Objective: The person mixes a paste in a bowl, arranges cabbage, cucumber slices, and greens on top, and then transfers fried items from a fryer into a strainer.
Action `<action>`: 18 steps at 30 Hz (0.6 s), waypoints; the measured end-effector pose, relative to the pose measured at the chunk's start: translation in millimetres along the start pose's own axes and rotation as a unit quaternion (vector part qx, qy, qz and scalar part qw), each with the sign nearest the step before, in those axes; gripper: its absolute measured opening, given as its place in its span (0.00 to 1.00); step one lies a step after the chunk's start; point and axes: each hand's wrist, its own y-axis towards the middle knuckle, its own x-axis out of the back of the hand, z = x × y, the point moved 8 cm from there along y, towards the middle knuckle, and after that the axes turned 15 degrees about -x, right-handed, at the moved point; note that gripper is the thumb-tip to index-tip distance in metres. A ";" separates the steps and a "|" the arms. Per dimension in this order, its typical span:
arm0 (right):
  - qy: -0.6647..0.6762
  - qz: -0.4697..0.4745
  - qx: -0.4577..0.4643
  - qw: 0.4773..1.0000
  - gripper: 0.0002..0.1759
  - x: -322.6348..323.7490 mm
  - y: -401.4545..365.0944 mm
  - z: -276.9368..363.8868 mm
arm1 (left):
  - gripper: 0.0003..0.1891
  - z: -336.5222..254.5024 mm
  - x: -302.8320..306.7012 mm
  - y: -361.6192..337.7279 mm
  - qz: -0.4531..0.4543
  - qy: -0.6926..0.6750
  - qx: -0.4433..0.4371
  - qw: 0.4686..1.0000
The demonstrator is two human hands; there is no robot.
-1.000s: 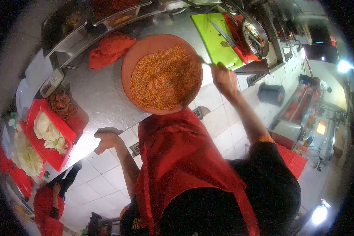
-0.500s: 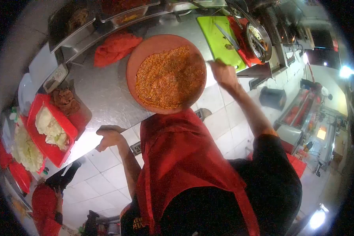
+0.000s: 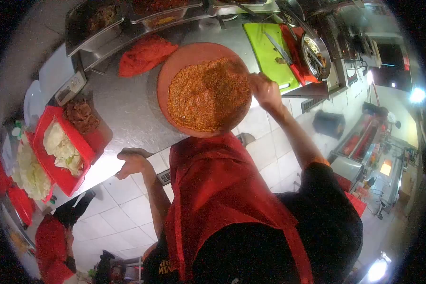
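Observation:
A round terracotta-coloured dish (image 3: 164, 80) stands on the steel table near its front edge. Spread across it is a grainy orange-brown mixture (image 3: 199, 102). My right hand (image 3: 267, 92) is closed at the right rim of the dish, fingers curled; what it holds is hidden or blurred. A reddish-brown blur and a shadow lie on the mixture beside that hand. My left hand (image 3: 135, 164) rests at the table's front edge, thumb and fingers apart, holding nothing. It is nearest to a red tray (image 3: 75, 182) with pale cabbage-like leaves (image 3: 61, 149).
Behind the dish lies a red cloth (image 3: 146, 54). A green cutting board (image 3: 262, 52) holds a knife (image 3: 279, 47), beside a metal pan (image 3: 317, 57). Metal food containers (image 3: 97, 28) line the back. Brown meat-like pieces (image 3: 82, 117) sit near the tray. Another person (image 3: 54, 246) stands lower left.
My right hand has moved left to the rim of the dish, from just outside it. My left hand stays at the table edge. The view has shifted slightly.

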 end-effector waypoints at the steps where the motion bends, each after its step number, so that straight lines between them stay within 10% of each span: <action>1: -0.025 0.012 0.019 0.999 0.07 -9.6 -4.5 -2.8 | 0.29 9.5 14.0 -9.5 -0.146 -0.235 0.045 0.960; 2: -0.049 0.026 0.037 0.998 0.06 -17.2 -8.0 -5.4 | 0.34 22.9 20.9 -19.3 -0.280 -0.451 0.086 0.843; 5: -0.016 -0.036 -0.039 0.998 0.06 -0.4 9.2 -11.3 | 0.35 24.1 -15.4 -8.7 -0.365 -0.577 0.014 0.731; 7: 0.079 0.113 -0.208 0.968 0.07 -5.8 0.0 5.4 | 0.35 27.8 -17.6 -3.9 -0.311 -0.562 0.065 0.764; 11: 0.165 0.082 -0.140 0.973 0.10 -63.8 -20.5 18.1 | 0.37 4.3 111.6 -40.8 -0.188 -0.646 0.097 0.733; 12: 0.246 0.076 -0.122 0.959 0.10 -77.5 -24.3 33.0 | 0.38 14.4 63.3 -28.9 -0.245 -0.533 0.079 0.806; 18: 0.285 0.166 -0.148 0.932 0.10 -96.9 -63.0 100.9 | 0.42 15.2 58.0 -25.0 -0.183 -0.494 0.068 0.847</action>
